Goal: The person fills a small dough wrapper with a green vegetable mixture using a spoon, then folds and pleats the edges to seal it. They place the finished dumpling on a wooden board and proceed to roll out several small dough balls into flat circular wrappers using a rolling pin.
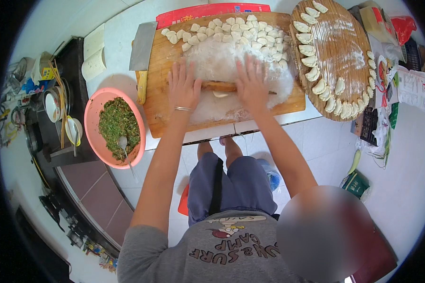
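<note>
A wooden rolling pin lies crosswise on the floured wooden board. My left hand rests flat over its left end, fingers stretched forward. Over the right end lies my right hand, also flat with spread fingers; the pin's thin tip pokes out beyond it. A small piece of dough shows just under the near side of the pin, partly hidden by it. White flour covers the middle of the board. Along the far side and far right corner sit several small dough pieces.
Left of the board, a cleaver lies near its far corner. A pink bowl holds green chopped filling and a spoon. At the right, a round wooden board carries several folded dumplings around its edge.
</note>
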Tool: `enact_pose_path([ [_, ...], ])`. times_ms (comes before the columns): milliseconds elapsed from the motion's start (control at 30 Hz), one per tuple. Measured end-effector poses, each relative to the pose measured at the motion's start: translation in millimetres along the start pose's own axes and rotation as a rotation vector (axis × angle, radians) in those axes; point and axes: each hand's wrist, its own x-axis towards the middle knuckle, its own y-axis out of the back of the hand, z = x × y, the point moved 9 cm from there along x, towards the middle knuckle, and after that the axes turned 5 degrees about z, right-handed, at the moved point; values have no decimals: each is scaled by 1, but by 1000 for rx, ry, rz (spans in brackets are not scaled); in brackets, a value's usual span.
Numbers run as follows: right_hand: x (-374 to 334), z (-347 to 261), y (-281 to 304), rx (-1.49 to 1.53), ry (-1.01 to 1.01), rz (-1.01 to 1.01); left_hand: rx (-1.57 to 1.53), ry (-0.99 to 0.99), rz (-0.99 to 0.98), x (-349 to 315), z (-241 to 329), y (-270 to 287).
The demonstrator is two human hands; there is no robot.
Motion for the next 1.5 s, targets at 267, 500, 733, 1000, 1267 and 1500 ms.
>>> enact_pose_path([
  [267,-60,-13,16,55,40,-102,-72,34,0,-67,-10,-3],
  [500,-31,15,8,299,57,-67,-189,145,300,-29,2,21],
  [733,-46,47,43,423,-128,142,-382,-113,-96,-39,75,-46],
  [1000,-54,30,10,191,197,-218,-101,-67,192,-63,35,13],
  [1267,-2,31,14,-37,37,51,-29,-63,42,-12,23,-19],
  [1500,14,16,7,-23,75,108,-44,-26,49,-5,8,-3],
])
